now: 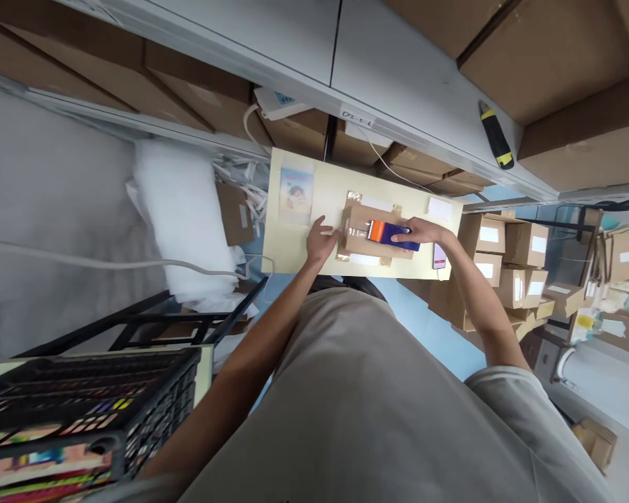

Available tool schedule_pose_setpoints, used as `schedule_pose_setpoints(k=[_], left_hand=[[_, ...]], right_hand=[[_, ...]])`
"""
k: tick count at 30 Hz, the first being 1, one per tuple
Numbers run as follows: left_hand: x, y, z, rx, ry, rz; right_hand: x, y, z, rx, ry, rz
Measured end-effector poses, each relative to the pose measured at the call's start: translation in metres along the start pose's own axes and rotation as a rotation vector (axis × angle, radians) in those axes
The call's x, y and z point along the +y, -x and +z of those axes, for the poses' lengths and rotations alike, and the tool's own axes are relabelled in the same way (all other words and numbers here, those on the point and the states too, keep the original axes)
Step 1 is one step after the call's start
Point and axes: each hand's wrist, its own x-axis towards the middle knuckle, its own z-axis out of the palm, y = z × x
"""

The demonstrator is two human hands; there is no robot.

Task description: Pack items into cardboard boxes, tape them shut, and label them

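A small brown cardboard box (364,218) lies on a pale yellow table (293,241). My right hand (419,230) is closed on a blue and orange tape dispenser (391,232) that rests on top of the box. My left hand (321,241) presses against the box's left end, with the fingers spread. Clear tape shines along the box's top and at its corners.
A picture booklet (296,192) lies at the table's far left and a phone (439,256) near its right edge. Stacked labelled boxes (508,262) stand to the right. A black crate (84,412) of books sits at the lower left. A yellow box cutter (495,136) lies on the grey shelf.
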Motion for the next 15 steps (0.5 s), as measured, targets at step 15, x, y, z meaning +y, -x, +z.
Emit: schedule_pose_setpoints(k=[15], left_hand=[[0.035, 0.013, 0.024, 0.127, -0.14, 0.131]], right_hand=[[0.015, -0.024, -0.005, -0.127, 0.065, -0.149]])
